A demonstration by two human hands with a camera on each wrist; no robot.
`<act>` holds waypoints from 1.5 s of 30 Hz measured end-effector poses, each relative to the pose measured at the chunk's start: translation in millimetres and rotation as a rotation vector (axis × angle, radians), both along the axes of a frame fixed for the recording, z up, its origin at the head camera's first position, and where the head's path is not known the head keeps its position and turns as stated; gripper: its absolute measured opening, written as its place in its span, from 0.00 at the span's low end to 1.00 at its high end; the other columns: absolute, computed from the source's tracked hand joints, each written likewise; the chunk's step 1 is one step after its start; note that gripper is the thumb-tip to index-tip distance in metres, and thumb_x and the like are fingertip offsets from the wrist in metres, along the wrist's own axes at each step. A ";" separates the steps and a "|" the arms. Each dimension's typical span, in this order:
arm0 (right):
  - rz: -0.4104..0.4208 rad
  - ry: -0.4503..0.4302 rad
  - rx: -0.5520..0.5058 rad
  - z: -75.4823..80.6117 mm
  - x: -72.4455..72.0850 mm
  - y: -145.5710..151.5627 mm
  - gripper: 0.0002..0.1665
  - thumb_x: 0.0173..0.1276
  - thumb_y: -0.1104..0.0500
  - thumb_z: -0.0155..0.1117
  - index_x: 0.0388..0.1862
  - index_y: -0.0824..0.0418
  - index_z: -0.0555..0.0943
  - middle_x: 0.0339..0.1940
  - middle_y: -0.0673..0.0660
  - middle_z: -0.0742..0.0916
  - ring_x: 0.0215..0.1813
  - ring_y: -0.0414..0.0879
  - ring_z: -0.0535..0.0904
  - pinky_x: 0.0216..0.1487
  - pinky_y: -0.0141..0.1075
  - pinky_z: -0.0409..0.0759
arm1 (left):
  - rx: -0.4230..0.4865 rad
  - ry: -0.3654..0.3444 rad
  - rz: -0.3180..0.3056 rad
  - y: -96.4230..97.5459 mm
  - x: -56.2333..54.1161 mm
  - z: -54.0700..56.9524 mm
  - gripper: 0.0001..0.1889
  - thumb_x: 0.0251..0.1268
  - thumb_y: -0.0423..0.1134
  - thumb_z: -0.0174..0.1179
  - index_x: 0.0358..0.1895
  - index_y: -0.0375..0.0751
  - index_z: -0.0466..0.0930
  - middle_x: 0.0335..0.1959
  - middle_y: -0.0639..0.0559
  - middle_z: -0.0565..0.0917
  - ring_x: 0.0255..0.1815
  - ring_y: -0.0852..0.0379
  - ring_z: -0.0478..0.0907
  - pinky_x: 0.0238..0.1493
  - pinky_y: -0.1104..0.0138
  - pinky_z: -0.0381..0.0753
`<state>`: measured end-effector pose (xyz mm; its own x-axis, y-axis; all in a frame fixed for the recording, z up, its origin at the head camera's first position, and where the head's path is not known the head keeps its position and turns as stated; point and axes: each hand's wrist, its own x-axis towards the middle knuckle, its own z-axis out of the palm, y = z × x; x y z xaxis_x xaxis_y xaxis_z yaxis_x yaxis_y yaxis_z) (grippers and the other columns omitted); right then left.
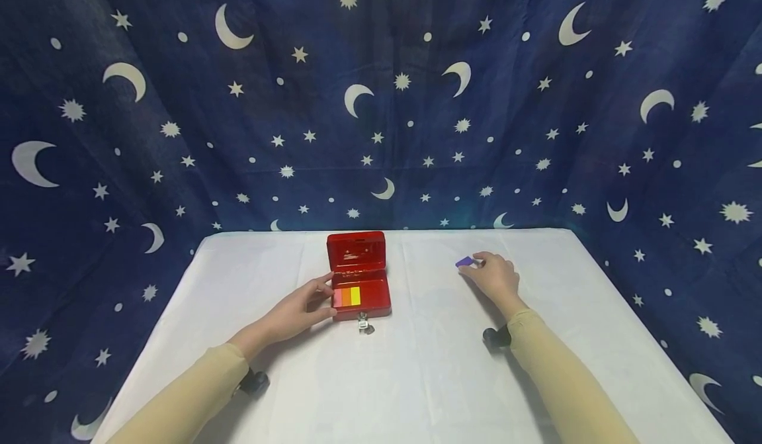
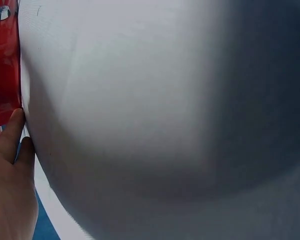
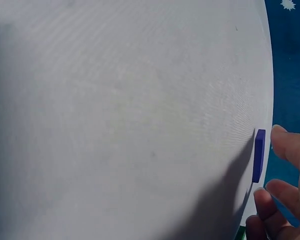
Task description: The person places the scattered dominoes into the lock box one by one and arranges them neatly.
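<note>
A red metal cash box (image 1: pixel 375 295) stands with its lid raised. Pink, orange and yellow strips (image 1: pixel 346 296) lie side by side in its left part. At the box's left side is my left hand (image 1: pixel 294 311), its thumb at the front corner and its fingers spread along the left wall. In the left wrist view, an extended finger (image 2: pixel 12 132) meets the red corner. Off to the right, my right hand (image 1: pixel 495 278) has thumb and fingers around a small purple block (image 1: pixel 464 262). Slim gaps show between fingertips and block in the right wrist view.
A small silver latch with a padlock (image 1: pixel 364 325) hangs at the box front. White cloth (image 1: pixel 417 378) covers the table, and a dark blue curtain (image 1: pixel 411 53) with moons and stars rises behind it. Dark cameras (image 1: pixel 495 338) sit under the wrists.
</note>
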<state>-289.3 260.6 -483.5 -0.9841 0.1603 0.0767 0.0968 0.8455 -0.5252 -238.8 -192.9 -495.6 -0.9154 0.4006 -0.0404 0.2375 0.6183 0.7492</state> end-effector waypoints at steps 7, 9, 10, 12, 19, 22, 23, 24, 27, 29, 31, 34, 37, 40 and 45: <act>-0.024 -0.011 -0.005 -0.5 -0.2 -3.4 0.38 0.65 0.39 0.70 0.65 0.62 0.80 0.54 0.66 0.86 0.58 0.71 0.74 0.59 0.66 0.68 | -0.014 -0.016 0.017 1.6 -1.8 -0.2 0.23 0.61 0.59 0.71 0.55 0.61 0.74 0.80 0.66 0.60 0.78 0.53 0.62 0.74 0.38 0.60; -0.025 -0.014 0.002 -1.1 -0.4 -3.5 0.38 0.66 0.39 0.70 0.66 0.62 0.79 0.55 0.67 0.85 0.59 0.71 0.74 0.59 0.66 0.67 | -0.015 -0.016 0.015 1.5 -1.8 -0.3 0.23 0.62 0.59 0.71 0.56 0.61 0.74 0.80 0.65 0.60 0.79 0.53 0.61 0.73 0.38 0.60; -0.027 -0.017 0.006 -1.5 -0.7 -3.3 0.38 0.66 0.39 0.70 0.66 0.62 0.79 0.55 0.67 0.85 0.59 0.71 0.74 0.60 0.66 0.67 | -0.013 -0.017 0.016 1.4 -1.7 -0.2 0.23 0.62 0.58 0.71 0.56 0.61 0.74 0.81 0.64 0.60 0.79 0.52 0.61 0.73 0.38 0.60; -0.028 -0.018 0.014 -2.5 -1.2 -3.1 0.39 0.66 0.38 0.69 0.66 0.62 0.79 0.56 0.67 0.85 0.59 0.71 0.74 0.60 0.66 0.66 | -0.013 -0.015 0.014 1.2 -1.6 -0.5 0.23 0.62 0.58 0.71 0.56 0.60 0.74 0.81 0.63 0.60 0.79 0.51 0.61 0.73 0.38 0.60; -0.035 -0.019 0.023 -4.7 -2.9 -3.4 0.38 0.66 0.39 0.69 0.66 0.63 0.79 0.57 0.68 0.84 0.59 0.71 0.74 0.60 0.66 0.66 | -0.015 -0.016 0.008 1.0 -2.1 -0.9 0.24 0.63 0.58 0.71 0.57 0.59 0.74 0.81 0.63 0.60 0.79 0.51 0.61 0.74 0.38 0.59; -0.035 -0.019 0.020 -4.4 -2.4 -3.3 0.38 0.66 0.39 0.69 0.65 0.63 0.79 0.57 0.68 0.84 0.59 0.71 0.74 0.60 0.67 0.66 | -0.015 -0.016 0.009 1.5 -1.7 -0.7 0.24 0.63 0.58 0.70 0.57 0.59 0.74 0.81 0.63 0.59 0.79 0.51 0.61 0.74 0.37 0.59; -0.034 -0.020 0.019 -4.2 -2.2 -3.4 0.38 0.66 0.39 0.69 0.65 0.63 0.79 0.57 0.68 0.84 0.59 0.71 0.74 0.60 0.67 0.66 | -0.013 -0.018 0.012 1.8 -1.5 -0.4 0.24 0.63 0.58 0.71 0.57 0.59 0.74 0.81 0.63 0.60 0.79 0.51 0.61 0.73 0.37 0.59; -0.034 -0.020 0.019 -4.1 -2.0 -3.5 0.38 0.67 0.39 0.69 0.65 0.64 0.79 0.57 0.69 0.84 0.59 0.71 0.74 0.60 0.67 0.66 | -0.015 -0.017 0.014 1.8 -1.3 -0.3 0.24 0.63 0.58 0.71 0.57 0.59 0.74 0.81 0.64 0.60 0.79 0.51 0.61 0.73 0.37 0.59; -0.033 -0.019 0.021 -4.3 -1.5 -3.6 0.38 0.67 0.39 0.69 0.65 0.64 0.79 0.58 0.69 0.84 0.59 0.71 0.74 0.60 0.67 0.66 | -0.017 -0.021 0.022 1.9 -0.2 -0.3 0.23 0.62 0.58 0.71 0.57 0.60 0.75 0.80 0.66 0.60 0.79 0.52 0.61 0.74 0.38 0.60; -0.032 -0.020 0.019 -4.6 -1.2 -3.7 0.38 0.67 0.39 0.69 0.64 0.65 0.79 0.58 0.69 0.84 0.59 0.71 0.74 0.60 0.67 0.66 | -0.018 -0.024 0.025 1.8 0.3 -0.7 0.23 0.62 0.58 0.71 0.56 0.60 0.75 0.80 0.67 0.60 0.79 0.53 0.61 0.74 0.38 0.60; -0.031 -0.019 0.019 -5.0 -0.9 -3.8 0.38 0.67 0.39 0.69 0.64 0.65 0.79 0.58 0.69 0.83 0.59 0.71 0.74 0.60 0.67 0.66 | -0.018 -0.024 0.025 1.8 0.7 -1.3 0.23 0.62 0.58 0.71 0.56 0.60 0.75 0.80 0.67 0.60 0.79 0.54 0.61 0.74 0.39 0.60; -0.034 -0.019 0.016 -5.2 -0.4 -4.0 0.38 0.67 0.39 0.69 0.64 0.65 0.79 0.59 0.70 0.83 0.59 0.72 0.74 0.59 0.67 0.66 | -0.013 -0.018 0.023 1.9 0.8 -1.8 0.24 0.62 0.58 0.71 0.56 0.60 0.74 0.80 0.67 0.60 0.78 0.54 0.62 0.74 0.38 0.60; -0.041 -0.020 0.016 -4.3 -0.1 -4.6 0.37 0.67 0.39 0.69 0.64 0.65 0.80 0.59 0.70 0.83 0.59 0.71 0.74 0.60 0.67 0.66 | -0.014 -0.015 0.024 2.5 0.6 -1.4 0.23 0.62 0.58 0.71 0.56 0.60 0.74 0.80 0.68 0.60 0.78 0.55 0.63 0.74 0.40 0.60; -0.045 -0.024 0.015 -3.5 -0.2 -5.2 0.37 0.66 0.39 0.69 0.63 0.64 0.80 0.59 0.69 0.83 0.59 0.71 0.74 0.60 0.66 0.66 | -0.017 -0.008 0.020 2.7 0.4 -1.1 0.23 0.63 0.58 0.70 0.56 0.60 0.74 0.80 0.67 0.60 0.78 0.55 0.63 0.74 0.40 0.61; -0.050 -0.031 0.020 -2.7 -0.9 -5.5 0.37 0.65 0.39 0.69 0.63 0.65 0.80 0.58 0.70 0.83 0.58 0.71 0.74 0.60 0.66 0.67 | -0.026 -0.005 0.023 2.8 0.1 -0.2 0.23 0.62 0.59 0.70 0.56 0.60 0.74 0.80 0.67 0.60 0.78 0.55 0.62 0.74 0.40 0.61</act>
<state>-290.2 255.1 -486.2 -0.9769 0.2076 0.0497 0.1549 0.8495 -0.5043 -238.8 -190.0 -495.8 -0.9242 0.3779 -0.0548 0.2192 0.6427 0.7341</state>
